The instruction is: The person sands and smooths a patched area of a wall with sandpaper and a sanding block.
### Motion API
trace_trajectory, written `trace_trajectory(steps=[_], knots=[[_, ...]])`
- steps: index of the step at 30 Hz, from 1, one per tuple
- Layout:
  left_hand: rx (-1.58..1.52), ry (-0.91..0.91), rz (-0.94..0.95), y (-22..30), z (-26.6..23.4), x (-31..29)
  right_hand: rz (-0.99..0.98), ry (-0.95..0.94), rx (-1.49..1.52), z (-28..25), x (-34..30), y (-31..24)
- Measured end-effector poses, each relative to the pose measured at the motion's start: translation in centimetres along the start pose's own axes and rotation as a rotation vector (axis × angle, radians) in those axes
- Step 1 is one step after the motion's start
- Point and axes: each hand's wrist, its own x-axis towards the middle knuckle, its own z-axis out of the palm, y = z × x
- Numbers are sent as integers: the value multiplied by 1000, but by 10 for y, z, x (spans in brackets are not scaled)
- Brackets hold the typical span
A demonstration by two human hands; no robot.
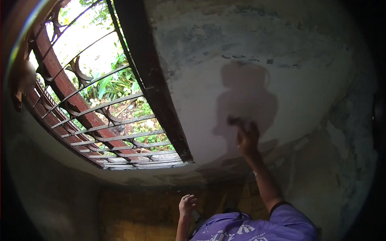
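My right hand (248, 138) is raised against the plastered wall (193, 100), right of the window. Its fingers are closed on a small dark tool (234, 120), which is blurred, so its exact kind does not show. The tool is at or very near the wall's pale, smooth patch, within the shadow of my head and arm. Lower down, my left hand (187, 204) is held beside my body, away from the wall. Its fingers are loosely bent and somewhat apart, with nothing visible in them. Pale dust or plaster seems to mark that hand.
A window with dark metal bars (108, 106) and a brown wooden frame (155, 80) fills the upper left, plants showing outside. Rough grey-green patches (261, 32) mark the upper wall. Below lies a brownish-yellow tiled floor (136, 213).
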Motion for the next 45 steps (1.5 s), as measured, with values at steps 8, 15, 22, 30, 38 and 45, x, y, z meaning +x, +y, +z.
trace_trajectory(steps=[8,15,22,30,38,45], knots=[[54,150,1,-6,18,-9,-181,71,-259,61,-39,47],[11,181,21,-11,18,-17,-143,-312,5,86,-132,48],[-26,246,63,-9,-1,-33,-312,160,-122,49,-34,-7],[-54,299,114,-2,-11,-47,-297,-197,-72,132,-117,26],[-93,354,133,-2,-33,-51,-303,-430,256,93,-97,-28],[-110,328,100,7,-38,-41,-230,-11,0,99,-50,-2]])
